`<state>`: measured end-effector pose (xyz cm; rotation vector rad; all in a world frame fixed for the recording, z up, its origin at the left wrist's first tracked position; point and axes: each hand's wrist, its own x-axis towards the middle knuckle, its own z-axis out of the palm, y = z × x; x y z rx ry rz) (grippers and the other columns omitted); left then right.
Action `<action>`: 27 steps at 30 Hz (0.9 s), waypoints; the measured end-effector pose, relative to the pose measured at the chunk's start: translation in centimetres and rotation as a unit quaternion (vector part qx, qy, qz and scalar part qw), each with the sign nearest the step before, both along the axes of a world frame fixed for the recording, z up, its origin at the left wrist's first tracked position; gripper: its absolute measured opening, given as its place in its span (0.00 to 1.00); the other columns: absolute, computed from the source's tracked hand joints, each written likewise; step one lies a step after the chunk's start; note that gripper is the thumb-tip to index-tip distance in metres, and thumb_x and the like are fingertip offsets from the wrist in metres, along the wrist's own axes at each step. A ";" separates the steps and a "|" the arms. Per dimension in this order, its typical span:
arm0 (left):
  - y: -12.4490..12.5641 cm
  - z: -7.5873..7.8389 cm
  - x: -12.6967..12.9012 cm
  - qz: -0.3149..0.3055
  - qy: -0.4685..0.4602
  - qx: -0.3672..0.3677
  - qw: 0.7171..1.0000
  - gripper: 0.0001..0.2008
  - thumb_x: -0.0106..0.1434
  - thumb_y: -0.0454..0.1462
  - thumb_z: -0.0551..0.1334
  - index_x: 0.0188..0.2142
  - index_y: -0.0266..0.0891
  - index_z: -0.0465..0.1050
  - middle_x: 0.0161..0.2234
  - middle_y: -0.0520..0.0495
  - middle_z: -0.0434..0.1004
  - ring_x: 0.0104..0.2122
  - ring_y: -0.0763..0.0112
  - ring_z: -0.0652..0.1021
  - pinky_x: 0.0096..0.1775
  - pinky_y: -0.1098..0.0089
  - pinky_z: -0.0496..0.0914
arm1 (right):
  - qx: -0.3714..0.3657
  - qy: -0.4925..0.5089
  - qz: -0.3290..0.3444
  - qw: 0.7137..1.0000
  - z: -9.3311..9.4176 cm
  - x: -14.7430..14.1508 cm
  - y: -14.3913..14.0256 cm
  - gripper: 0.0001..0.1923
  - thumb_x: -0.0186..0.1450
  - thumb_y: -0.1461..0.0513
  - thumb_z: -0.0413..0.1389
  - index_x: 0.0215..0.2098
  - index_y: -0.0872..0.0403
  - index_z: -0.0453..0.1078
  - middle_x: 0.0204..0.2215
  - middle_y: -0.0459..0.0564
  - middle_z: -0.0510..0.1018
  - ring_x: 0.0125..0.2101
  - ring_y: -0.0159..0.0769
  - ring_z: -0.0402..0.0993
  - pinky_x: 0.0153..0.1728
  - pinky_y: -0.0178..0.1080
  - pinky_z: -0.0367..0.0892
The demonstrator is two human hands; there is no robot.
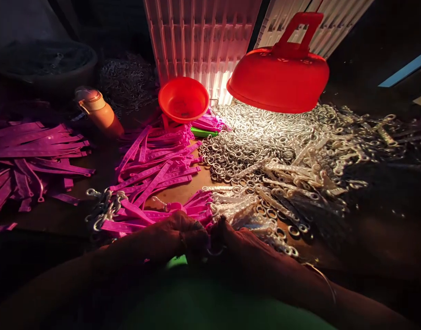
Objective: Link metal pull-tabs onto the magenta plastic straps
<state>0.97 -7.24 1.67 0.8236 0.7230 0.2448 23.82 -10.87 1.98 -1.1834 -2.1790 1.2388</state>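
One bowl, one bottle

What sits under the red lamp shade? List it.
Under the red lamp shade a bright heap of metal rings lies on the table, with metal clasps nearer. The bulb is hidden by the shade.

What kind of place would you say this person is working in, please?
Probably a small, dim assembly workshop: a red lamp lights a heap of metal rings, with pink plastic straps piled beside the hands.

The heaped silver metal rings gleamed; the flat pink plastic straps looked smooth and matt; the round red plastic lampshade shone glossy over the bare brown wooden tabletop.
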 end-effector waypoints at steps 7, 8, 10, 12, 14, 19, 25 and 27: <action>-1.6 -0.1 0.2 0.026 0.030 -0.032 0.999 0.21 0.56 0.51 0.62 0.25 0.33 0.68 0.18 0.53 0.61 0.17 0.81 0.60 0.20 0.75 0.50 | -0.124 0.038 -0.016 0.991 -2.2 -0.9 -0.5 0.15 0.66 0.52 0.49 0.42 0.51 0.69 0.25 0.48 0.73 0.24 0.31 0.63 0.23 0.32 0.59; -1.7 -0.1 0.2 0.024 0.023 -0.020 0.999 0.21 0.56 0.52 0.62 0.25 0.33 0.67 0.19 0.53 0.60 0.17 0.81 0.59 0.20 0.75 0.50 | -0.132 0.041 -0.030 0.990 -2.6 -0.9 -0.6 0.16 0.67 0.51 0.47 0.40 0.51 0.70 0.24 0.47 0.73 0.23 0.31 0.62 0.22 0.32 0.58; -1.8 0.0 0.3 0.024 0.008 0.001 1.000 0.22 0.58 0.52 0.60 0.24 0.33 0.65 0.19 0.53 0.59 0.18 0.81 0.60 0.21 0.75 0.51 | -0.143 0.044 -0.051 0.987 -3.2 -1.1 -0.8 0.18 0.68 0.50 0.44 0.38 0.51 0.69 0.23 0.47 0.71 0.22 0.31 0.61 0.21 0.32 0.57; -1.9 0.1 0.5 0.040 -0.002 0.025 0.999 0.22 0.59 0.52 0.59 0.24 0.33 0.64 0.19 0.53 0.58 0.19 0.80 0.60 0.21 0.75 0.52 | -0.137 0.047 -0.064 0.987 -3.6 -1.1 -0.8 0.18 0.68 0.51 0.43 0.39 0.52 0.69 0.24 0.48 0.72 0.22 0.31 0.61 0.22 0.33 0.57; -2.1 0.2 0.8 0.069 -0.007 0.041 0.997 0.21 0.59 0.51 0.59 0.24 0.33 0.64 0.19 0.53 0.58 0.19 0.79 0.61 0.22 0.74 0.53 | -0.112 0.046 -0.071 0.990 -4.1 -1.0 -0.7 0.16 0.68 0.52 0.44 0.42 0.51 0.68 0.25 0.48 0.72 0.22 0.31 0.61 0.22 0.33 0.57; -2.4 -0.4 1.1 0.091 -0.029 0.038 0.995 0.19 0.61 0.48 0.59 0.26 0.32 0.66 0.20 0.53 0.58 0.21 0.80 0.60 0.23 0.75 0.54 | -0.010 0.011 -0.015 1.000 -4.8 -1.0 -0.1 0.15 0.63 0.63 0.49 0.49 0.54 0.63 0.24 0.46 0.71 0.20 0.30 0.58 0.22 0.34 0.54; -2.3 -0.9 1.5 0.074 -0.041 -0.036 0.996 0.20 0.54 0.48 0.66 0.27 0.29 0.70 0.23 0.48 0.68 0.24 0.75 0.69 0.27 0.75 0.61 | -0.050 0.031 0.062 0.996 -1.8 -1.9 0.0 0.24 0.57 0.70 0.49 0.52 0.57 0.58 0.32 0.49 0.73 0.27 0.31 0.64 0.26 0.32 0.61; -2.4 -1.0 1.5 0.076 -0.040 -0.057 0.995 0.19 0.53 0.47 0.67 0.24 0.30 0.69 0.21 0.50 0.66 0.22 0.77 0.67 0.25 0.75 0.60 | -0.060 -0.012 0.068 0.996 -0.3 -2.0 0.0 0.23 0.55 0.71 0.48 0.49 0.58 0.60 0.32 0.51 0.73 0.28 0.32 0.64 0.28 0.33 0.62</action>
